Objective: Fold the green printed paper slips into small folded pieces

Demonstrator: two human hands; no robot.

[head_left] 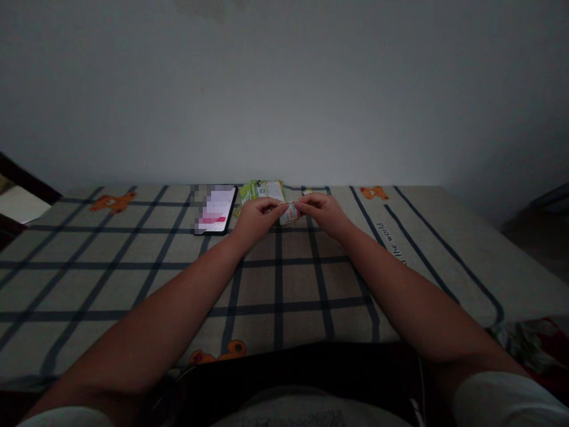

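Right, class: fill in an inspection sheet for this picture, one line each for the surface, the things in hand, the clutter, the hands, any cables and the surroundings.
Surface: a bed sheet with dark grid lines and orange bear prints, lying flat.
Things in hand: a small printed packet, pinched between both hands just above the sheet.
Clutter: a phone with its screen lit, left of the hands; a green printed packet beyond the hands.
Hands: left hand and right hand both closed on the small packet, fingertips meeting at its top edge.
Cables: nothing seen.
Surroundings: a plain wall behind the bed; dim light.
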